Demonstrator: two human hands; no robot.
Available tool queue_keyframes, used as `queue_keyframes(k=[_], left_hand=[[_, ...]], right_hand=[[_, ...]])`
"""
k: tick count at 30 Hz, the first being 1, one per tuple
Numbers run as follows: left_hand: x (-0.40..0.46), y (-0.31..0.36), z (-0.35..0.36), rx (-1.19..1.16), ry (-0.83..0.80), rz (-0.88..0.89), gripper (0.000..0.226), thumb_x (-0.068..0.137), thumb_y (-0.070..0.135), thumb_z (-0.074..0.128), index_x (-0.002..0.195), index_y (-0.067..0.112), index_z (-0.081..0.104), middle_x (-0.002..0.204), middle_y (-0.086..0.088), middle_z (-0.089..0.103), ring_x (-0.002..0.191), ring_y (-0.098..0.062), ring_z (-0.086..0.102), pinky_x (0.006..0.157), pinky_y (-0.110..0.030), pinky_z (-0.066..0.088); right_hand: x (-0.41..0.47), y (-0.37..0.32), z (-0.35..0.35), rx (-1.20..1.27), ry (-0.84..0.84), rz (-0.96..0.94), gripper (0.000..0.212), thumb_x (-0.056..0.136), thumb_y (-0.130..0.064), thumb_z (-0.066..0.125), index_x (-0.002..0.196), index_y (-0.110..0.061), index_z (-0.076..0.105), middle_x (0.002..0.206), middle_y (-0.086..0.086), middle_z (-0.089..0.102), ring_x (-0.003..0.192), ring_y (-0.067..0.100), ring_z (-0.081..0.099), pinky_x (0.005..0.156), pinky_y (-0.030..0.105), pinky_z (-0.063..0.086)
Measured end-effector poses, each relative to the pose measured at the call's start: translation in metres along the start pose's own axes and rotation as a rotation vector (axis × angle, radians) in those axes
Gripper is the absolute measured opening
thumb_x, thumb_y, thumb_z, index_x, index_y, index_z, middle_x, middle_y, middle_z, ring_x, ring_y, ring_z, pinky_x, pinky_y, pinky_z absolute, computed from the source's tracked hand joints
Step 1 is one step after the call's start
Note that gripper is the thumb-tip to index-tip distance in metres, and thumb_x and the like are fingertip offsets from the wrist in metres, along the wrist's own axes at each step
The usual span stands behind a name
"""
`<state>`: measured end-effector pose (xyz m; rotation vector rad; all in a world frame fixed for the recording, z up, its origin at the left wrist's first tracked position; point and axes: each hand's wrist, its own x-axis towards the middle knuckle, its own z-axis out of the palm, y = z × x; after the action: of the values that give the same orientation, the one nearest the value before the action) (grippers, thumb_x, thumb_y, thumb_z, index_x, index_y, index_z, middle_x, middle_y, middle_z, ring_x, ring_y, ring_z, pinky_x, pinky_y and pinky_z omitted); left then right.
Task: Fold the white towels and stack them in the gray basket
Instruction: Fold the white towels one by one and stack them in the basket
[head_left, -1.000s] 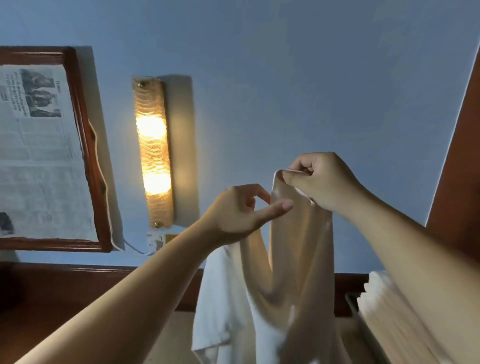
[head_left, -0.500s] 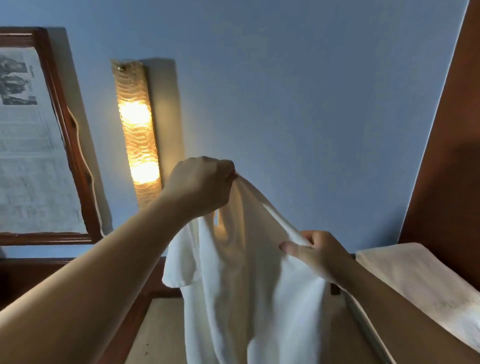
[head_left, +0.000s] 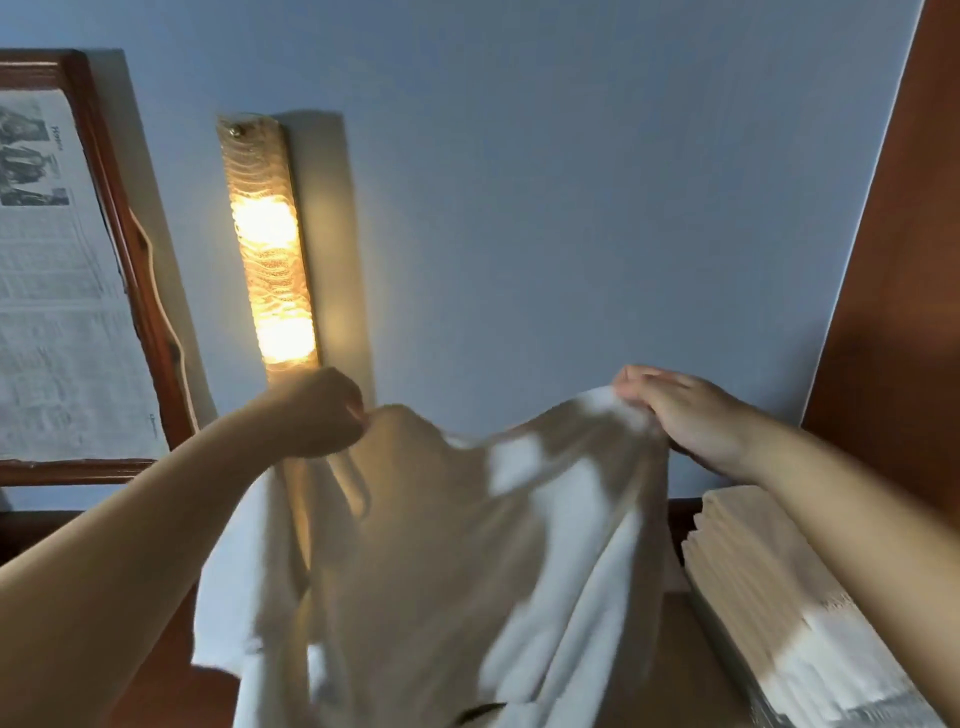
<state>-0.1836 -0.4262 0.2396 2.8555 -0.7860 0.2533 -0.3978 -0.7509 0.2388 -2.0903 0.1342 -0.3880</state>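
Note:
A white towel (head_left: 467, 561) hangs spread in the air in front of me, its top edge stretched between both hands. My left hand (head_left: 317, 415) pinches the towel's upper left corner. My right hand (head_left: 685, 410) pinches the upper right corner, about level with the left. A stack of folded white towels (head_left: 779, 603) sits at the lower right, in what looks like the gray basket (head_left: 737, 654), of which only a thin edge shows. The towel's lower end runs out of view at the bottom.
A lit wall lamp (head_left: 270, 249) glows on the blue wall behind my left hand. A framed newspaper (head_left: 57, 291) hangs at the left. A brown wooden panel (head_left: 893, 291) rises at the right. A wooden surface (head_left: 680, 670) lies below the towel.
My hands have drawn apart. The right hand slid out along the towel's edge and rose to the right corner, so the towel now hangs spread wide instead of bunched.

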Motion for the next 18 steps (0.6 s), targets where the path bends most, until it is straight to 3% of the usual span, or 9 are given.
queue_keyframes(k=[1,3,6,7,9,11,13,15,18], left_hand=[[-0.004,0.007,0.006,-0.074,-0.084,0.043,0.019,0.088,0.045,0.074,0.105,0.037,0.074,0.122,0.007,0.071,0.101,-0.014,0.067,0.094,-0.033,0.054],[-0.021,0.031,0.014,-0.256,-0.146,0.138,0.047,0.08,0.066,0.077,0.119,0.042,0.068,0.117,0.016,0.069,0.091,-0.001,0.068,0.09,-0.031,0.054],[-0.041,0.074,0.012,-0.496,-0.058,0.28,0.062,0.076,0.082,0.065,0.127,0.049,0.06,0.077,0.023,0.069,0.064,0.007,0.064,0.067,-0.02,0.049],[-0.043,0.086,0.008,-0.568,-0.04,0.328,0.063,0.076,0.084,0.063,0.128,0.049,0.06,0.077,0.021,0.071,0.064,0.006,0.065,0.065,-0.021,0.05],[-0.045,0.106,0.0,-0.704,-0.026,0.38,0.053,0.081,0.079,0.064,0.12,0.043,0.068,0.082,0.005,0.074,0.062,-0.003,0.064,0.065,-0.027,0.053],[-0.047,0.118,-0.007,-0.811,0.003,0.407,0.036,0.09,0.064,0.07,0.101,0.03,0.075,0.067,-0.016,0.057,0.056,-0.017,0.044,0.057,-0.03,0.036],[-0.049,0.127,-0.009,-0.843,0.061,0.408,0.031,0.096,0.049,0.071,0.09,0.018,0.075,0.059,-0.007,0.041,0.056,-0.017,0.033,0.053,-0.028,0.026],[-0.052,0.136,-0.008,-0.838,0.108,0.404,0.03,0.1,0.04,0.068,0.086,0.014,0.069,0.054,0.003,0.043,0.05,-0.014,0.033,0.049,-0.026,0.027],[-0.057,0.143,-0.003,-0.671,0.163,0.43,0.032,0.103,0.04,0.058,0.082,0.016,0.053,0.056,-0.004,0.055,0.049,-0.015,0.043,0.049,-0.032,0.036]], right_hand=[[0.003,-0.01,0.0,-0.118,0.002,-0.049,0.029,0.104,-0.035,0.054,0.082,-0.016,0.056,0.075,-0.003,0.045,0.072,0.016,0.04,0.068,0.038,0.033],[0.008,-0.029,0.004,-0.287,-0.008,-0.17,0.024,0.105,-0.038,0.056,0.093,-0.017,0.059,0.075,-0.005,0.046,0.07,0.013,0.041,0.068,0.036,0.037],[0.008,-0.061,0.013,-0.285,-0.015,-0.389,0.016,0.102,-0.038,0.06,0.092,-0.026,0.061,0.079,0.009,0.054,0.074,0.028,0.048,0.071,0.037,0.041],[0.006,-0.069,0.015,-0.279,-0.013,-0.451,0.014,0.102,-0.037,0.062,0.092,-0.027,0.062,0.079,0.01,0.055,0.074,0.028,0.049,0.07,0.036,0.041],[0.005,-0.08,0.012,-0.292,-0.002,-0.524,0.012,0.103,-0.031,0.064,0.092,-0.026,0.065,0.072,0.0,0.05,0.068,0.018,0.047,0.066,0.03,0.039],[0.004,-0.085,0.005,-0.284,0.003,-0.546,0.011,0.102,-0.028,0.065,0.093,-0.025,0.067,0.07,-0.005,0.049,0.066,0.013,0.045,0.063,0.028,0.039],[0.003,-0.082,-0.004,-0.278,0.017,-0.544,0.01,0.102,-0.028,0.066,0.093,-0.025,0.067,0.071,-0.002,0.05,0.067,0.017,0.045,0.064,0.032,0.039],[0.003,-0.072,-0.015,-0.281,0.02,-0.5,0.01,0.101,-0.031,0.067,0.092,-0.025,0.066,0.073,0.0,0.051,0.068,0.018,0.046,0.067,0.034,0.039],[-0.001,-0.048,-0.028,-0.323,-0.061,-0.342,0.023,0.09,-0.051,0.075,0.093,-0.029,0.068,0.079,0.004,0.064,0.072,0.012,0.054,0.073,0.035,0.043]])
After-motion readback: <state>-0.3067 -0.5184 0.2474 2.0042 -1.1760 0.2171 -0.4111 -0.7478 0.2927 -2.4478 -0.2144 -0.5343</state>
